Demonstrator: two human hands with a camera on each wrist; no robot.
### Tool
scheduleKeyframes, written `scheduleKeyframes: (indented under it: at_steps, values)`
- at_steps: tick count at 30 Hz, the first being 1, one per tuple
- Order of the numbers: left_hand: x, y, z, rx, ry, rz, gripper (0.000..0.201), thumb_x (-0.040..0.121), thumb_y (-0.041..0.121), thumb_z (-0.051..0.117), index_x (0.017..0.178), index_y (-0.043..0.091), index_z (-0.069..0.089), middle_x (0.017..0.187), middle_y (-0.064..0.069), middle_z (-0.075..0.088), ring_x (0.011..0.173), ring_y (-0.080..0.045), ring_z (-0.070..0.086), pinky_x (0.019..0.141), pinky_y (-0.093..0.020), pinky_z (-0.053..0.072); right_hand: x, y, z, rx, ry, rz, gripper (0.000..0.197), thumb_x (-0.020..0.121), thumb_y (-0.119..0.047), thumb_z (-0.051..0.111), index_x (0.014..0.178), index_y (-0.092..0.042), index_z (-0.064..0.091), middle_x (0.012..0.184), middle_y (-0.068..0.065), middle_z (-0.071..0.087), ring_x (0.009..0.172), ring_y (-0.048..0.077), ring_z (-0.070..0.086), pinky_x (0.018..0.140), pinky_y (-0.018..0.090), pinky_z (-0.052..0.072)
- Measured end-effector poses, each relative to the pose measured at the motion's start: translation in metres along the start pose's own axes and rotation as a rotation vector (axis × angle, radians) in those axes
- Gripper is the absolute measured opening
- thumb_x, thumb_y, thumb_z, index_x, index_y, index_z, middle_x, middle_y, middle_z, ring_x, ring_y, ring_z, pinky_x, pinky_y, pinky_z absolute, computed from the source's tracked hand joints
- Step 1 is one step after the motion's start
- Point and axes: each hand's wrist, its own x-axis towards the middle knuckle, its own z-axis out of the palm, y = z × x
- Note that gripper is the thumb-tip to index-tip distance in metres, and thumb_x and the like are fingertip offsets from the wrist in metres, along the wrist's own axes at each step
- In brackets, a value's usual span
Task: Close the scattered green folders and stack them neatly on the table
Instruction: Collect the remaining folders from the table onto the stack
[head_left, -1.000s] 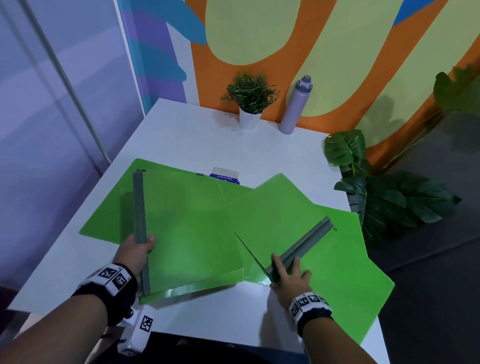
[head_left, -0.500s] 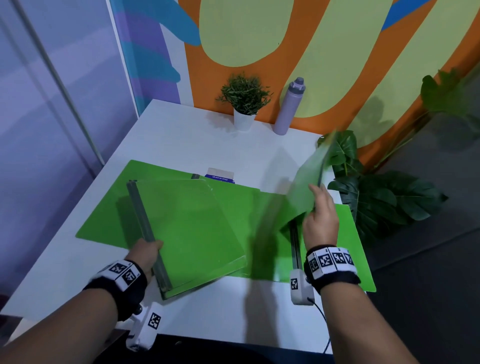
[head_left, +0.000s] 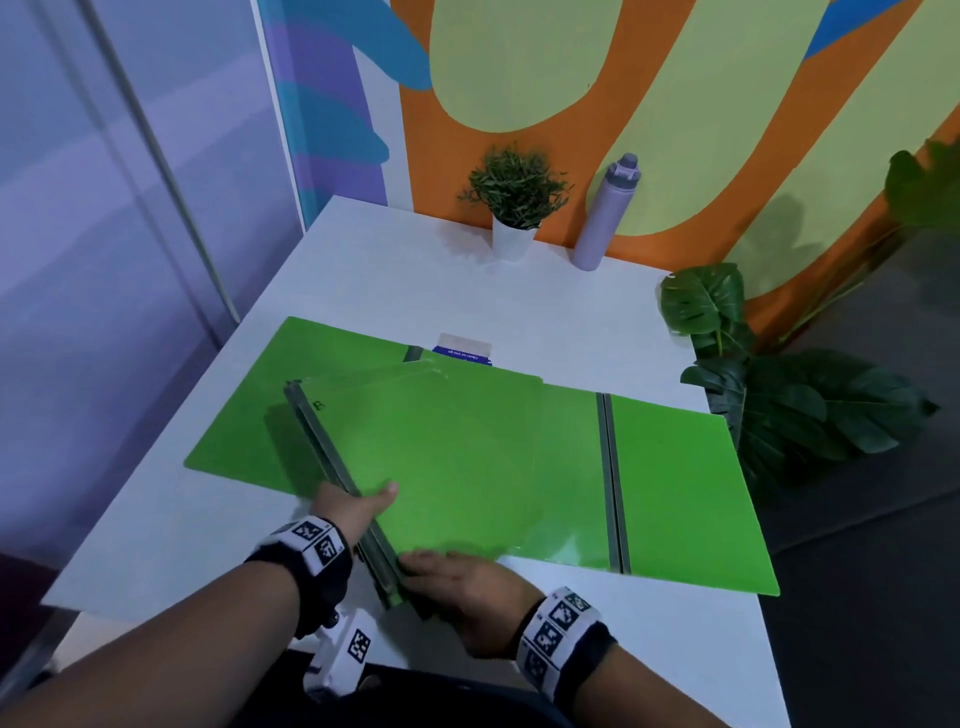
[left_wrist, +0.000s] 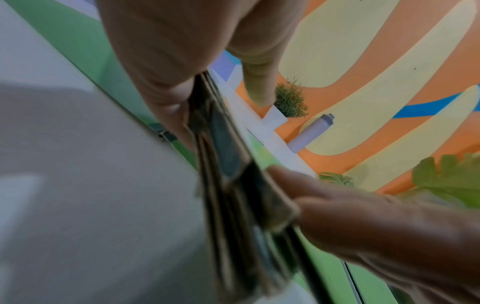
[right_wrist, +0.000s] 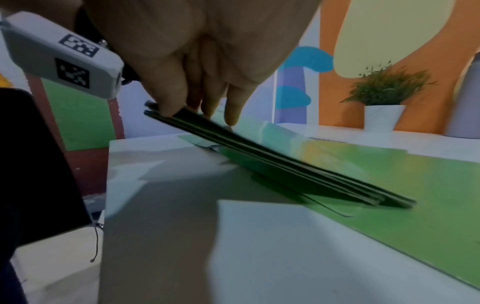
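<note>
The left hand (head_left: 358, 512) grips the grey spine of the closed green folders (head_left: 441, 457), thumb lying on the top cover, fingers hidden beneath. The right hand (head_left: 467, 592) is at the spine's near end; the right wrist view shows its fingers (right_wrist: 171, 102) curled onto that raised end, the far end resting on the sheets below. Beyond the fingertips and to their right an open green folder (head_left: 675, 467) lies flat on the white table (head_left: 395, 270), its grey spine (head_left: 613, 478) well apart from both hands. A small blue-and-white box (head_left: 464, 348) peeks out past the folders' far edge. Farther off stand a potted plant (head_left: 514, 208) and a lilac bottle (head_left: 605, 213), with large leaves (head_left: 795, 405) off the table's right side. Only the left wrist view, blurred, shows the left fingers (left_wrist: 166, 107) pressed against the spine's underside.
</note>
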Motion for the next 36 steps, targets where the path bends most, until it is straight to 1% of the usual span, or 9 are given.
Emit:
scheduleKeyframes:
  at_steps: [2, 5, 11, 14, 17, 25, 28, 30, 36]
  values:
    - [0.002, 0.001, 0.004, 0.002, 0.028, -0.013, 0.097, 0.082, 0.021, 0.072, 0.151, 0.004, 0.006, 0.158, -0.020, 0.022, 0.141, -0.040, 0.029, 0.111, -0.053, 0.032, -0.003, 0.005, -0.009, -0.056, 0.023, 0.029, 0.047, 0.084, -0.007, 0.056, 0.130, -0.014, 0.052, 0.140, 0.007, 0.051, 0.131, 0.020, 0.045, 0.106, 0.040, 0.039]
    - [0.012, 0.001, 0.002, -0.065, -0.014, 0.043, 0.090, 0.085, 0.011, 0.067, 0.152, 0.010, 0.007, 0.159, -0.016, 0.019, 0.142, -0.038, 0.027, 0.111, -0.053, 0.030, -0.015, 0.023, -0.037, 0.008, 0.175, 0.378, 0.050, 0.091, -0.016, 0.050, 0.139, -0.025, 0.041, 0.147, -0.004, 0.040, 0.133, 0.003, 0.029, 0.115, 0.031, 0.025]
    - [0.010, -0.001, -0.005, -0.030, -0.262, 0.285, 0.082, 0.082, 0.016, 0.070, 0.149, 0.015, 0.022, 0.156, -0.008, 0.030, 0.142, -0.028, 0.028, 0.115, -0.049, 0.024, -0.047, 0.062, -0.079, 0.571, 0.515, 1.174, 0.067, 0.092, -0.038, 0.050, 0.148, -0.020, 0.018, 0.155, 0.008, 0.024, 0.139, 0.027, 0.029, 0.111, 0.042, 0.026]
    - [0.000, 0.000, 0.008, 0.138, -0.419, 0.385, 0.078, 0.088, 0.029, 0.063, 0.150, 0.016, 0.019, 0.154, -0.004, 0.032, 0.142, -0.025, 0.030, 0.114, -0.044, 0.026, -0.062, 0.068, -0.074, 1.010, 0.653, 1.227, 0.067, 0.091, -0.040, 0.053, 0.147, -0.025, 0.020, 0.156, 0.004, 0.020, 0.140, 0.030, 0.024, 0.110, 0.051, 0.025]
    - [0.005, 0.001, 0.025, 0.386, -0.368, 0.410, 0.077, 0.091, 0.053, 0.045, 0.152, 0.015, 0.017, 0.157, -0.006, 0.028, 0.143, -0.026, 0.030, 0.115, -0.047, 0.028, -0.069, 0.074, -0.067, 1.099, 0.829, 1.284, 0.065, 0.090, -0.028, 0.055, 0.146, -0.026, 0.023, 0.156, 0.001, 0.020, 0.140, 0.031, 0.024, 0.110, 0.058, 0.024]
    - [0.070, -0.031, 0.006, 0.819, -0.028, 0.401, 0.070, 0.089, 0.031, 0.057, 0.148, 0.014, 0.025, 0.160, -0.016, 0.015, 0.146, -0.036, 0.018, 0.115, -0.053, 0.027, -0.083, 0.075, -0.074, 0.973, 0.979, 1.419, 0.061, 0.091, -0.023, 0.055, 0.145, -0.021, 0.027, 0.155, 0.005, 0.025, 0.140, 0.034, 0.023, 0.110, 0.057, 0.021]
    - [0.075, -0.036, -0.012, 0.797, 0.092, 0.391, 0.046, 0.088, 0.032, 0.057, 0.127, 0.011, 0.047, 0.125, -0.008, 0.050, 0.115, -0.030, 0.054, 0.098, -0.058, 0.042, -0.091, 0.076, -0.074, 0.954, 1.000, 1.425, 0.060, 0.091, -0.021, 0.055, 0.145, -0.018, 0.028, 0.154, 0.006, 0.025, 0.140, 0.034, 0.023, 0.111, 0.056, 0.020]
    - [0.078, -0.037, -0.027, 0.812, 0.174, 0.325, 0.036, 0.086, 0.040, 0.056, 0.109, 0.013, 0.053, 0.097, -0.002, 0.046, 0.092, -0.026, 0.058, 0.091, -0.056, 0.045, -0.094, 0.077, -0.073, 0.941, 0.996, 1.442, 0.061, 0.091, -0.023, 0.055, 0.145, -0.018, 0.028, 0.155, 0.006, 0.024, 0.141, 0.034, 0.022, 0.111, 0.056, 0.019]
    - [0.087, -0.039, -0.045, 0.948, 0.212, 0.181, 0.032, 0.078, 0.043, 0.068, 0.077, 0.016, 0.052, 0.080, -0.003, 0.039, 0.081, -0.029, 0.059, 0.086, -0.054, 0.051, -0.087, 0.072, -0.065, 0.919, 0.930, 1.456, 0.061, 0.091, -0.024, 0.055, 0.146, -0.018, 0.027, 0.155, 0.006, 0.024, 0.141, 0.035, 0.020, 0.110, 0.057, 0.019]
